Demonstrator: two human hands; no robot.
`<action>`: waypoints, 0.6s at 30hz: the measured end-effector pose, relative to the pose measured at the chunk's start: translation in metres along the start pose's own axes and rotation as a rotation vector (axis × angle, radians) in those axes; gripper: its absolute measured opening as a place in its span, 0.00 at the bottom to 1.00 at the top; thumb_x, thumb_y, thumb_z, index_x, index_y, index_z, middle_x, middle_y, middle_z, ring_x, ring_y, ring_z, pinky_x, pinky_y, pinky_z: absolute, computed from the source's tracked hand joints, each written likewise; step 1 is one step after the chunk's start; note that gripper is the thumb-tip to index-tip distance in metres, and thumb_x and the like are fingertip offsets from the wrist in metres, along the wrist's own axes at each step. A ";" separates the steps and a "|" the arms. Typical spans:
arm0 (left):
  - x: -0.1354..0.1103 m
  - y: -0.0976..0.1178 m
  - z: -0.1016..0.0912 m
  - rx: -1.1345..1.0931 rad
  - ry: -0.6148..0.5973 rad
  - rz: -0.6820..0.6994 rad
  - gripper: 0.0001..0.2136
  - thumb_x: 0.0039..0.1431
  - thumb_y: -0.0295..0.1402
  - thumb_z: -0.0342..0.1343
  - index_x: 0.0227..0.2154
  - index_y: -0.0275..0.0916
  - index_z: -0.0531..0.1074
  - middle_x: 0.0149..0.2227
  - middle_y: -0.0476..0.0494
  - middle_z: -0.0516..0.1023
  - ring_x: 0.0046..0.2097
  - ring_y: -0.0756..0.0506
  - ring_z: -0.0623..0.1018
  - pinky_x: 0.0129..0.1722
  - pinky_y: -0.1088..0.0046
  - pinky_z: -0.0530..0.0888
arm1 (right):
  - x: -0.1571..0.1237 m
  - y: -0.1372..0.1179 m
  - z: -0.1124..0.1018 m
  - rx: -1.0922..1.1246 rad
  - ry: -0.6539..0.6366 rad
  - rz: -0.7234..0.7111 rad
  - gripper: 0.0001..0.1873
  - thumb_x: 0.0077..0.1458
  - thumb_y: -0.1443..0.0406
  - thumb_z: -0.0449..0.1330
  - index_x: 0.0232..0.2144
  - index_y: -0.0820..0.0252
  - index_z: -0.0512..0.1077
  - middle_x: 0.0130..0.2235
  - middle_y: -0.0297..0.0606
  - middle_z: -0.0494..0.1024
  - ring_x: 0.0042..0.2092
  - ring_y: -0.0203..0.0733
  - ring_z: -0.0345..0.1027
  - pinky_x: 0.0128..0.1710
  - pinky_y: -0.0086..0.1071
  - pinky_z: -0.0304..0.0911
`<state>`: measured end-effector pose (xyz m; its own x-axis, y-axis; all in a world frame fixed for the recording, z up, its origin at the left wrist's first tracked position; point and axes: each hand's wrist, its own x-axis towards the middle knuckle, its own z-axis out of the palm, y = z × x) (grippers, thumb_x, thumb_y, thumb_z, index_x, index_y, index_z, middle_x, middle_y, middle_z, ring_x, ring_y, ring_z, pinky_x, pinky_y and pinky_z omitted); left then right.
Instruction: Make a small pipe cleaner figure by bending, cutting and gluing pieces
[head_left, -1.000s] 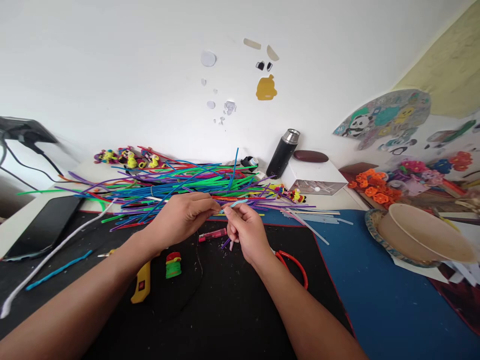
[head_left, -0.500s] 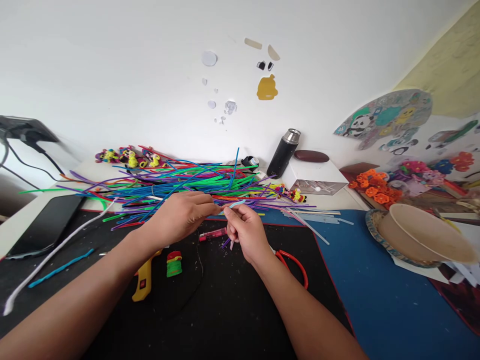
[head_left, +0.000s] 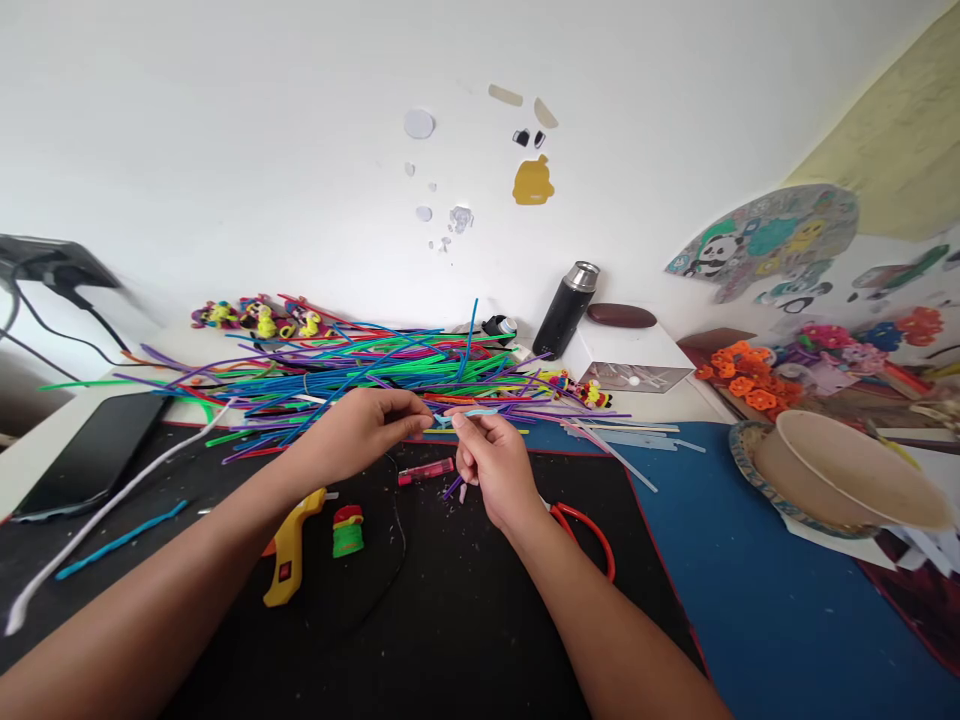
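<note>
A light blue pipe cleaner (head_left: 480,412) runs between my two hands above the back of the black mat. My left hand (head_left: 367,432) pinches its left end between thumb and fingertips. My right hand (head_left: 491,455) is closed on it, with a short length sticking out past the fingers. Below them lie a pink lighter (head_left: 426,472) and a bit of purple pipe cleaner (head_left: 452,488). Scissors with red handles (head_left: 589,530) lie partly under my right forearm. A yellow glue gun (head_left: 289,555) and a small green and red figure (head_left: 347,533) sit near my left forearm.
A heap of coloured pipe cleaners (head_left: 352,370) spreads along the wall. A black thermos (head_left: 566,310) and white box (head_left: 637,360) stand behind it. At the right is a beige bowl (head_left: 855,470); at the left, a phone (head_left: 90,450) and a white cord (head_left: 120,515).
My left hand has turned slightly and its fingertips have drawn back a little from my right hand, showing more light blue pipe cleaner between them. The right hand stays almost in place.
</note>
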<state>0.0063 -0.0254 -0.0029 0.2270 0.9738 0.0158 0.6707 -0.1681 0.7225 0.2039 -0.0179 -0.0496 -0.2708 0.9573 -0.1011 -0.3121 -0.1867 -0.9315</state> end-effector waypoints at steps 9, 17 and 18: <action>-0.002 0.001 0.005 -0.112 -0.029 -0.016 0.17 0.67 0.49 0.55 0.37 0.42 0.80 0.33 0.49 0.83 0.36 0.44 0.80 0.36 0.72 0.72 | 0.000 0.005 0.000 -0.054 0.006 -0.038 0.19 0.56 0.51 0.69 0.39 0.61 0.79 0.17 0.22 0.63 0.16 0.30 0.56 0.17 0.26 0.49; -0.003 0.005 0.007 -0.092 0.007 0.011 0.18 0.68 0.49 0.53 0.34 0.41 0.78 0.31 0.49 0.79 0.33 0.46 0.75 0.32 0.73 0.68 | -0.002 0.003 0.001 -0.097 -0.006 -0.035 0.17 0.57 0.52 0.67 0.39 0.60 0.78 0.17 0.23 0.65 0.16 0.31 0.57 0.16 0.27 0.50; -0.003 0.006 0.007 -0.080 0.017 0.016 0.18 0.68 0.49 0.53 0.33 0.41 0.78 0.30 0.49 0.78 0.32 0.46 0.75 0.31 0.73 0.67 | -0.002 0.003 0.001 -0.102 -0.010 -0.033 0.17 0.57 0.52 0.67 0.39 0.60 0.78 0.17 0.23 0.65 0.16 0.31 0.57 0.16 0.27 0.49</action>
<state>0.0145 -0.0306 -0.0040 0.2246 0.9736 0.0396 0.6082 -0.1718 0.7749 0.2027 -0.0204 -0.0523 -0.2711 0.9602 -0.0668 -0.2264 -0.1310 -0.9652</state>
